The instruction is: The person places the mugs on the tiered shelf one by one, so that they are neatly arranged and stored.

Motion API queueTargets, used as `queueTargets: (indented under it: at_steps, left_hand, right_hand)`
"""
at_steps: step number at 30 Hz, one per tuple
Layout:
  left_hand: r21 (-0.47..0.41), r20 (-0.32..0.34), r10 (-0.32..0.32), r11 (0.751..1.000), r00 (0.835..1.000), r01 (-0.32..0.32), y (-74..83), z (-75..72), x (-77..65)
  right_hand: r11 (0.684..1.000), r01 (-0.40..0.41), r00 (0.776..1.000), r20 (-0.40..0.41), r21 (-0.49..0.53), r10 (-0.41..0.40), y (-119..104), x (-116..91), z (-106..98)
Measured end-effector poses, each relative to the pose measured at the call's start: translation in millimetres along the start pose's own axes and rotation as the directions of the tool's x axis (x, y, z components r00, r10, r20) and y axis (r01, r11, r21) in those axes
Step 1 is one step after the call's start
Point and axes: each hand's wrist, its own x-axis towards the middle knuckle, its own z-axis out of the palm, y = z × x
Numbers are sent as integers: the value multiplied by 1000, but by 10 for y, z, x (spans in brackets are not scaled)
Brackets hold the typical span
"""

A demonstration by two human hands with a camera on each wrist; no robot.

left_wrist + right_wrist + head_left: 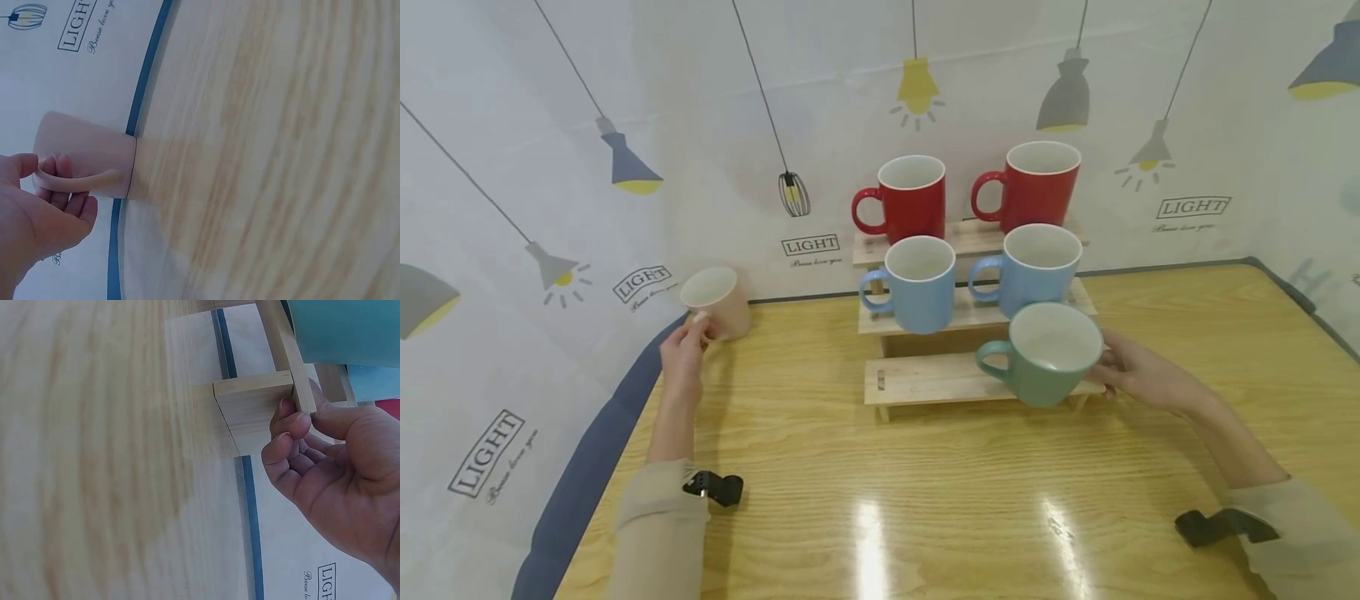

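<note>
At the table's back left corner my left hand [683, 357] holds a pale pink mug [732, 310] by its handle. In the left wrist view the fingers pass through the handle [75, 184], with the thumb at its top, and the mug's base is at the table top. My right hand [1150, 377] pinches the right end of the lowest board of a three-step wooden stand [925, 382]. The right wrist view shows thumb and fingertips around that board end [304, 390]. On this step stands a green mug [1047, 377], handle to the left, close beside the right hand.
Two light blue mugs [922, 292] occupy the middle step, and two red mugs [925, 208] the top one, all handles leftward. Behind runs a white curtain [700, 100] with printed lamps. Dark blue edging [572, 467] borders the wooden table [790, 483].
</note>
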Motion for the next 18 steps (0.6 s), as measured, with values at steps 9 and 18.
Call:
queueTargets:
  at_steps: [9, 18]
  left_hand:
    - [-47, 49, 1, 999, 999, 1, -8, 48, 55]
    - [-10, 14, -3, 1000, 1000, 3, -14, 108, 91]
  right_hand:
    - [1000, 4, 1000, 1, 3, -4, -10, -13, 2]
    - [1000, -4, 1000, -5, 4, 4, -3, -9, 2]
